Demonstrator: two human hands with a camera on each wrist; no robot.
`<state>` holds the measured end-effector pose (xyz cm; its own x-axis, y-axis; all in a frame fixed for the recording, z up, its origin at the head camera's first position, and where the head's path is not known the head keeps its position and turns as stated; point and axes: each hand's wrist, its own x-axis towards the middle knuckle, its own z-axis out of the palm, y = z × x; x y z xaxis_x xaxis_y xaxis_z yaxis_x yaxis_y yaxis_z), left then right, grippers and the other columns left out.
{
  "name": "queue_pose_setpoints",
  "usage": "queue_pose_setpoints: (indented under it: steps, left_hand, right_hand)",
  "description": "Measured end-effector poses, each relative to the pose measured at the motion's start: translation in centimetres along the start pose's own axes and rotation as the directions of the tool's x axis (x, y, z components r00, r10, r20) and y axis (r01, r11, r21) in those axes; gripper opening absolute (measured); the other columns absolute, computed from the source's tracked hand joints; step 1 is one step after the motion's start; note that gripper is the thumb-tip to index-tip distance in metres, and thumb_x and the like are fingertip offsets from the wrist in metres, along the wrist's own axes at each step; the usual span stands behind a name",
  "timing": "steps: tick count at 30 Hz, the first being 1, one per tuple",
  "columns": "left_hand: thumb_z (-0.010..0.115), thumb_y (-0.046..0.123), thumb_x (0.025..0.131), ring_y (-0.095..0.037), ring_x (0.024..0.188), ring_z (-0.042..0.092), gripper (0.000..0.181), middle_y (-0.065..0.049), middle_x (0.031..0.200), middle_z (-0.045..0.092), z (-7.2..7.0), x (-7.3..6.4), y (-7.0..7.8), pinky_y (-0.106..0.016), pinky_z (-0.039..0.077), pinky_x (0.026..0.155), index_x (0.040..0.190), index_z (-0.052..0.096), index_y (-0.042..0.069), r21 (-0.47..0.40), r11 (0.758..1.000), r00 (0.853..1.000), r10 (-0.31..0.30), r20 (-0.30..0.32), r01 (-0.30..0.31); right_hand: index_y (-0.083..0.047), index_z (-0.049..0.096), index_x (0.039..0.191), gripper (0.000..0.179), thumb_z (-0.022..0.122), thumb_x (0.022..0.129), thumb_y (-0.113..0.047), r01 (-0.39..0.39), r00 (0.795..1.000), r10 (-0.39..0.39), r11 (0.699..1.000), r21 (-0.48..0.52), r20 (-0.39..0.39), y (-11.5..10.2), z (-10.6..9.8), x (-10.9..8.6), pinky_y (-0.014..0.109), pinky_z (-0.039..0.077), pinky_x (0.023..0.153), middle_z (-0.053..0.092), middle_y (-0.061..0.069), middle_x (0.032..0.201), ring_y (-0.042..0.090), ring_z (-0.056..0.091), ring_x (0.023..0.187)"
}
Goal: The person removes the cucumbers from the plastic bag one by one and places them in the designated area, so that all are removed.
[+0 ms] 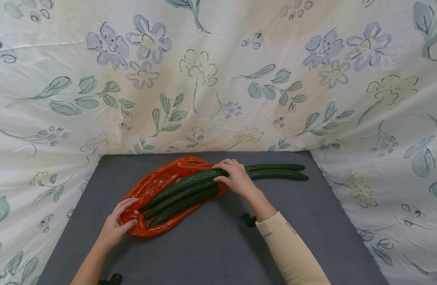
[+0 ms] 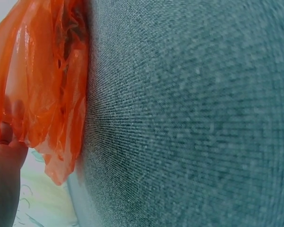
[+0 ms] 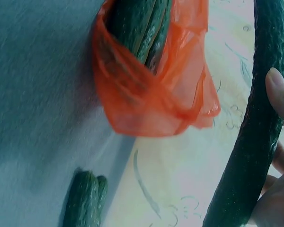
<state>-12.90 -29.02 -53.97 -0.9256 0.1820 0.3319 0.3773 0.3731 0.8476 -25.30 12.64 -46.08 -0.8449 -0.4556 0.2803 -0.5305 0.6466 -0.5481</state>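
A thin red-orange plastic bag [image 1: 161,174] lies open on the table with three long dark green cucumbers in it. My left hand [image 1: 113,227] holds the bag's left end, thumb and fingers around its crumpled rim; in the left wrist view fingers show through the film [image 2: 35,94]. With my right hand [image 1: 237,178] I grip the uppermost cucumber [image 1: 189,181] near its right end. The right wrist view shows my thumb pressed along this bumpy cucumber [image 3: 260,113]. Below it in the head view lie the other two cucumbers [image 1: 184,204] on the bag.
Two more cucumbers [image 1: 279,174] lie side by side on the grey table [image 1: 218,249], right of my right hand. Floral fabric [image 1: 218,99] hangs behind the table and along both sides.
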Motion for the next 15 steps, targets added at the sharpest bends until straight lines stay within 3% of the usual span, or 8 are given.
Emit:
queue_pose_setpoints:
  steps: [11,15]
  left_hand:
    - [0.061,-0.017,0.089,-0.009,0.101,0.061,0.055,-0.008,0.142,0.042,-0.2,-0.2,-0.2,-0.01,0.051,0.084,0.141,0.046,-0.012,-0.042,0.999,1.0,-0.002,0.003,0.002]
    - [0.062,-0.018,0.088,-0.008,0.1,0.06,0.056,-0.014,0.14,0.044,-0.1,-0.1,-0.4,-0.01,0.05,0.084,0.141,0.047,-0.011,-0.029,0.999,1.0,0.019,-0.003,-0.019]
  right_hand:
    - [-0.02,0.07,0.125,0.038,0.078,0.088,-0.023,-0.012,0.999,0.013,1.0,0.011,-0.039,1.9,-1.5,-1.0,0.057,0.038,0.097,0.063,0.003,0.122,0.028,0.052,0.117]
    - [-0.02,0.07,0.125,0.038,0.078,0.087,-0.021,-0.035,0.998,0.036,0.999,0.012,-0.043,2.7,-2.1,-1.4,0.059,0.037,0.099,0.063,0.004,0.123,0.029,0.052,0.117]
